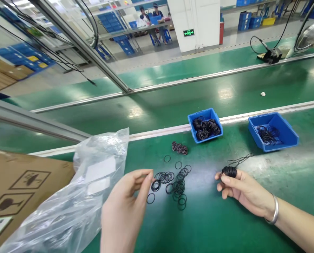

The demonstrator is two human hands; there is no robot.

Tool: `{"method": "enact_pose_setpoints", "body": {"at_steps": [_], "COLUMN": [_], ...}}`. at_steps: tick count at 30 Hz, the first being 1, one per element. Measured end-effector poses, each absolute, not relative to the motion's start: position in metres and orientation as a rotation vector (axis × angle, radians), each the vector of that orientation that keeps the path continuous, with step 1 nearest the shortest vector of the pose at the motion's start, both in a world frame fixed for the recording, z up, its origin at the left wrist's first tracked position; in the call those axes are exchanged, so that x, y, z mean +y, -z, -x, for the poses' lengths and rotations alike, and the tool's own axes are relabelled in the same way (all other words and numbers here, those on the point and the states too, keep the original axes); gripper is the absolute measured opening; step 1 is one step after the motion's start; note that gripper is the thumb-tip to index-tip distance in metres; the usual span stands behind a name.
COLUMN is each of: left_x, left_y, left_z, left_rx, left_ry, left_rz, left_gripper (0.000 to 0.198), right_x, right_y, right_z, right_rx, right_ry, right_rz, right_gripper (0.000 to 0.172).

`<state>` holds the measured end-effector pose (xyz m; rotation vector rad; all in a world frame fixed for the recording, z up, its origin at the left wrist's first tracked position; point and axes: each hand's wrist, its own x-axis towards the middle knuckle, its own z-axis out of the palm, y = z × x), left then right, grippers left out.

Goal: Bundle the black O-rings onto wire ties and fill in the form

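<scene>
My right hand [243, 193] is closed around a bundle of black O-rings [229, 171]. Thin dark twisted strands [241, 160] stick out from the bundle toward the upper right. With thumb and fingertips pinched together, my left hand [130, 200] hovers at the left edge of the loose O-rings [179, 186]; whatever lies in the pinch is too small to make out. Those rings lie overlapping on the green work surface [199, 228], a few of them apart. Behind them rests a tight dark clump of rings [180, 148].
A blue bin [205, 138] holds bundled black rings; another blue bin [286, 140] to its right contains dark thin strands. On the left are a clear plastic bag [101, 154] and a cardboard box [41, 179]. A metal rail [157, 133] crosses behind. Two people sit far back.
</scene>
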<state>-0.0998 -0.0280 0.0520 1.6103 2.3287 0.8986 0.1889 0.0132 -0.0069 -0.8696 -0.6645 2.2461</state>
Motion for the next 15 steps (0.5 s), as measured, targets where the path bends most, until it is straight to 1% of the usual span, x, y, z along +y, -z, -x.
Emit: {"method": "enact_pose_setpoints", "body": {"at_steps": [2,3,6,8,15], "left_x": [-0.007,0.004,0.033,0.042,0.045], "left_y": [-0.040,-0.033,-0.014,-0.008,-0.009], "left_z": [0.116,0.121,0.128,0.127,0.118], "left_rx": [2.354,2.345,2.316,2.291,2.195], "left_ry": [-0.537,-0.460,-0.332,-0.275,-0.132], "left_rz": [-1.798,-1.831,-1.888,-1.920,-1.996], "left_gripper": [0.023,0.022,0.015,0.016,0.014], "right_x": [0.011,0.011,0.012,0.013,0.014], "right_y": [0.007,0.007,0.008,0.009,0.012], "right_z": [-0.187,-0.187,-0.187,-0.188,-0.189], "right_rx": [-0.682,-0.692,-0.713,-0.723,-0.775], "right_ry": [-2.285,-2.299,-2.300,-2.288,-2.291], "right_rz": [0.870,0.866,0.851,0.847,0.852], "right_gripper": [0.026,0.026,0.026,0.025,0.028]}}
